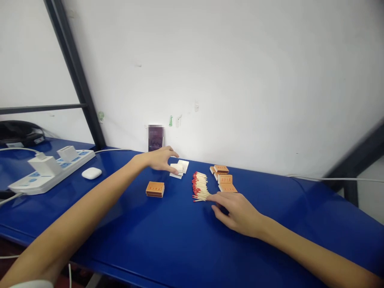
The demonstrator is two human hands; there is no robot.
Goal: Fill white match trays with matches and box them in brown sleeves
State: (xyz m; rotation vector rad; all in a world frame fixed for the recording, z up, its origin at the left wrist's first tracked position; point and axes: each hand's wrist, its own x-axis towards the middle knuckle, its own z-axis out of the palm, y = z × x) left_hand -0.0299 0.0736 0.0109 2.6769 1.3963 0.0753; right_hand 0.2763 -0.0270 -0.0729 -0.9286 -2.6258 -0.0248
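My left hand (162, 159) reaches over the white inner matchbox trays (177, 169) near the wall. Its thumb is on or just above the nearest tray, and its fingers are spread apart from the thumb. A pile of red-tipped matches (200, 186) lies in a rough column mid-table. My right hand (238, 212) is at the near end of this pile, index fingertip at the pale match ends, thumb held apart below. Orange matchbox sleeves (227, 184) lie beyond the right hand, some opened or flattened. Left of the matches sits a small stack of orange matchboxes (155, 189).
A white earbud case (91, 173) and a power strip (54, 172) with plugged-in chargers are at the left of the blue table (168, 240). A dark purple box (155, 138) stands against the wall. White cables run along the back; dark metal posts frame both sides.
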